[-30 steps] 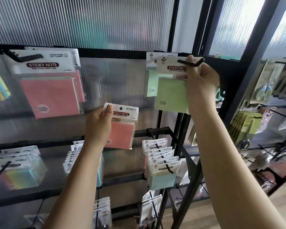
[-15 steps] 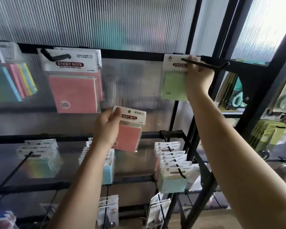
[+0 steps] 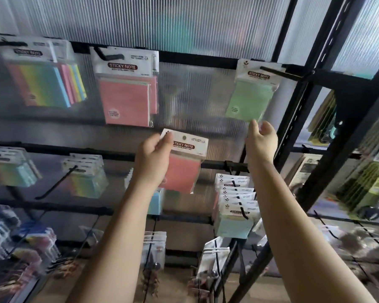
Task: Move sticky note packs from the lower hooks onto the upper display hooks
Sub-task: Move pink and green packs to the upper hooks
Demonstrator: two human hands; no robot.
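My left hand [image 3: 154, 157] grips a pink sticky note pack [image 3: 185, 166] by its white header card, held in front of the rack between the two rows. A green pack [image 3: 248, 99] hangs on the upper right hook [image 3: 280, 74]. My right hand [image 3: 260, 142] is just below that green pack with loosely curled fingers that hold nothing. A larger pink pack [image 3: 127, 97] hangs on the upper middle hook. On a lower hook at the right, several pale blue packs [image 3: 235, 206] hang in a row.
Rainbow-coloured packs [image 3: 45, 84] hang at the upper left, with more [image 3: 85, 178] on the lower left hooks. A black rack post [image 3: 293, 119] runs diagonally at the right, with other stationery [image 3: 368, 184] beyond it. Small items hang on the bottom row.
My right hand has let go of the green pack, now hanging on the upper hook, and has dropped below it. My left hand still holds the pink pack. The view has shifted left.
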